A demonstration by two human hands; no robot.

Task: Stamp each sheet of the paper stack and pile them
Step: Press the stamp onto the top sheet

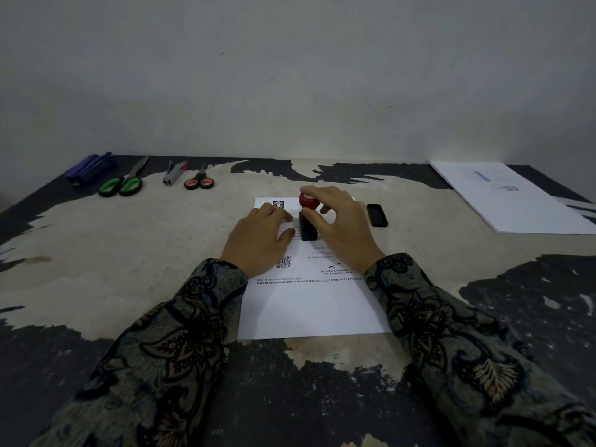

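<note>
The right hand [338, 227] curls round the stamp [308, 221], its fingers arched over the round red knob and the thumb against the side, so that the stamp stands upright with its black rectangular body set down on the sheet [309, 304]. The left hand [261, 240] lies flat and relaxed on the same sheet just left of the stamp, fingers straight and together, pressing the paper down and grasping nothing. The sheet is smooth white paper with printed lines of text, a small dark emblem near its far edge and a square code block near the middle; it lies straight in front of the person on the desk [96, 253]. The desk top is worn, a dark coating peeled away in ragged patches to a pale, rough layer beneath. Just right of the stamp lies a small black oblong cap [377, 215] with rounded corners, apart from the sheet. Farther right, near the desk's far corner, is a pile of white sheets [516, 201], faintly printed. Along the far left edge lie green-handled scissors [124, 182], red-handled scissors [200, 180], a grey stapler [174, 172] and a blue-violet object [90, 167] whose kind is unclear. Both sleeves [167, 343] are of dark cloth with a floral pattern.
</note>
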